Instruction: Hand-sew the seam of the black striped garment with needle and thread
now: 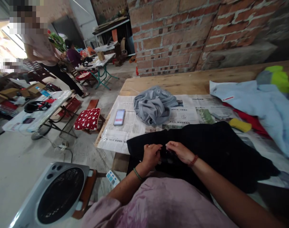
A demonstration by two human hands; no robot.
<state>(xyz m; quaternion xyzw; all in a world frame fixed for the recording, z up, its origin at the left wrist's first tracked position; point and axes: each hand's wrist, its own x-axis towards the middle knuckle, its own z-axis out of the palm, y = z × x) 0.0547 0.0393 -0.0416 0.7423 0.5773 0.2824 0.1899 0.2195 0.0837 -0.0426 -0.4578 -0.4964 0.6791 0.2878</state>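
Note:
A black cloth garment (206, 142) lies spread over the near side of the table and hangs over its front edge. Above it my left hand (151, 155) is closed, thumb and fingers drawn together, with a green bangle at the wrist. My right hand (180, 151), wearing a red beaded bracelet, is pinched shut with its fingertips close to the left ones. Whatever lies between the fingertips is too small to make out. Beyond the hands, a crumpled grey cloth (152, 106) rests on newspaper (187, 109).
A phone (119, 117) lies left of the grey cloth. On the right are a light blue garment (251, 98) and a yellow pad (240, 125). A floor fan (61, 193) stands at my left, near a red-cushioned stool (87, 119). One person stands and another sits farther back.

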